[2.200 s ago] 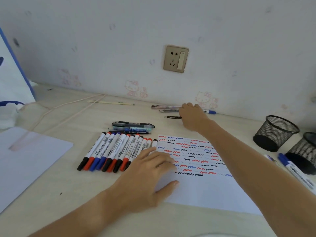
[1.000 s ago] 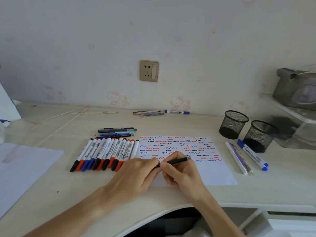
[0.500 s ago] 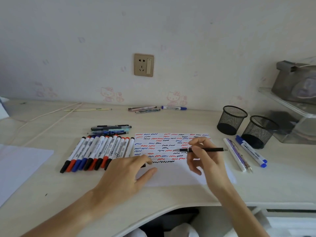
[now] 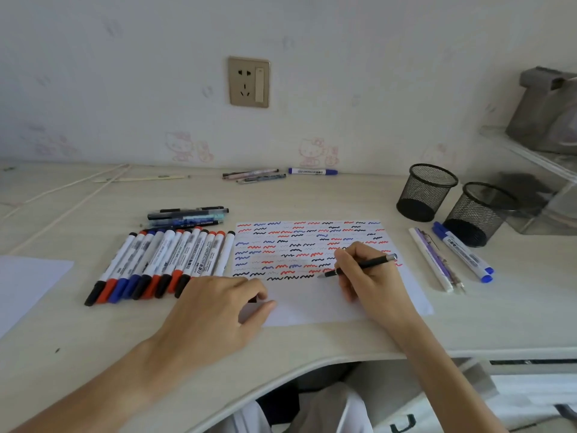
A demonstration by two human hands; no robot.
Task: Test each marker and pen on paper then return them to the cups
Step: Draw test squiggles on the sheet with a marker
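Observation:
My right hand (image 4: 367, 276) grips a slim black pen (image 4: 371, 263) in a writing hold. Its tip touches the white paper (image 4: 315, 304) at the end of the lowest row of squiggles. My left hand (image 4: 215, 310) rests on the paper's lower left corner, its fingers curled over a small black piece (image 4: 253, 300) that looks like the pen's cap. Two black mesh cups (image 4: 426, 192) (image 4: 477, 214) stand at the right with nothing visible inside them. A row of several capped whiteboard markers (image 4: 162, 260) lies left of the paper.
Several pens (image 4: 187, 215) lie above the marker row. More pens (image 4: 254, 175) and a blue marker (image 4: 312, 171) lie by the wall. Two blue markers (image 4: 463, 253) and pens (image 4: 432, 260) lie beside the cups. Another sheet (image 4: 25, 282) sits far left, and a clear organiser (image 4: 537, 170) stands far right.
My right hand fetched the black pen from by the wall. Both hands met at the pen, then my left hand drew away with the black piece. The pen tip has come down onto the paper.

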